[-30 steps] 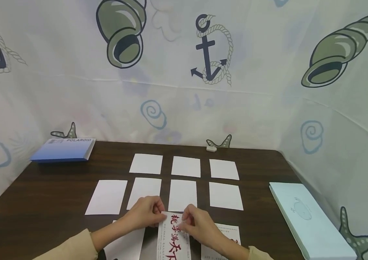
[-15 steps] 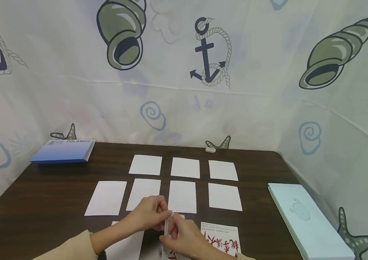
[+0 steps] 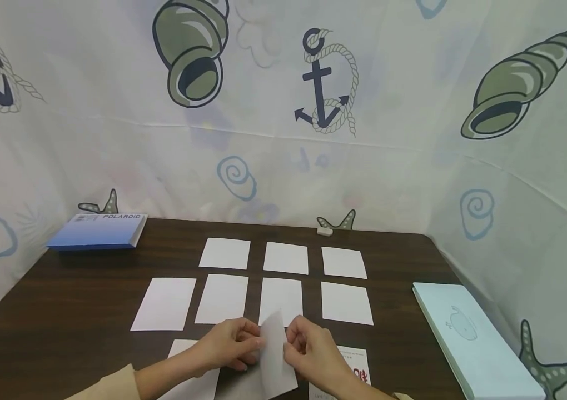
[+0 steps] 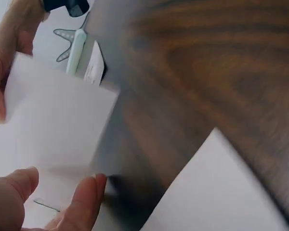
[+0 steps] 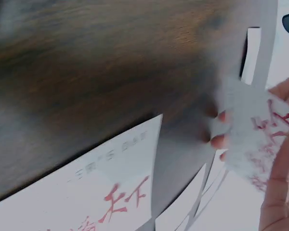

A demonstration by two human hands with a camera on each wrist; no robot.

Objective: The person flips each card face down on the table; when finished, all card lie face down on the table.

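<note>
A printed card [image 3: 277, 358] stands tilted above the table in the head view, its plain white back towards the camera. Thumb and fingers of my right hand [image 3: 316, 353] pinch its right side. At its left edge is my left hand [image 3: 237, 345]; in the left wrist view the left thumb [image 4: 25, 183] and finger are spread apart close to the card. Red handwritten-style characters show on the card's other side [image 5: 267, 137] in the right wrist view. Another card with red characters [image 3: 356, 361] lies by my right forearm, partly hidden. Under my left forearm lies a blank white card [image 3: 198, 383].
Blank white cards lie in two rows ahead, including a back-row card [image 3: 225, 254] and a front-row card [image 3: 164, 304]. A blue Polaroid box [image 3: 97, 231] stands back left. A pale box with a line drawing [image 3: 478, 339] lies right. An eraser-like white piece [image 3: 324, 231] sits at the back edge.
Both hands gripped the card with its red characters towards the head camera; it then turned edge-on and now shows its white back. The right hand has moved right, and the left fingers have loosened.
</note>
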